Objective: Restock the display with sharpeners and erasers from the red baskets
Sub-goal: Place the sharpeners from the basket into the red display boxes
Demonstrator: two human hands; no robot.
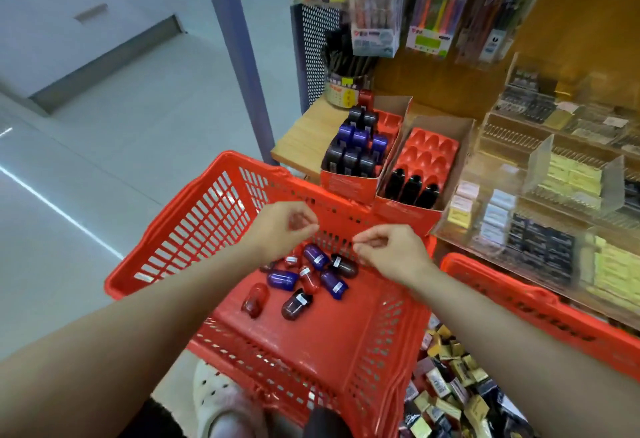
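**Both hands over the sharpener basket at the stationery shelf**

From the head camera, a red basket point(221, 202) sits tilted below the shelf edge, and on its floor lies a loose heap of capsule-shaped sharpeners point(317, 276): purple, dark red and near-black ones, most with a small white label. One red sharpener point(255, 300) lies a little apart from the heap, toward the near side.

The left hand point(282, 229) hangs above the heap with its fingers curled in; something reddish seems to sit inside the curl, but I cannot tell what it is. The right hand point(388, 252) is just beside it, fingers bent and fingertips drawn together, and I cannot tell whether it pinches anything.

A second red basket point(540, 306) stands to the right, and erasers point(446, 385) in small boxes are piled there, between the two baskets' rims.

On the wooden shelf point(304, 136) stand two open red display boxes. The left box point(346, 181) is nearly full of upright purple and dark sharpeners. The right box point(408, 212) has a red moulded tray with three black sharpeners in its front row and the rest of its pockets unfilled. Clear acrylic bins point(540, 174) further right hold boxed erasers. Packs of pens point(374, 4) hang above, and a tub of pencils point(346, 74) stands behind the boxes.

The floor point(104, 126) is pale and glossy; a light clog point(218, 399) shows at the bottom edge.
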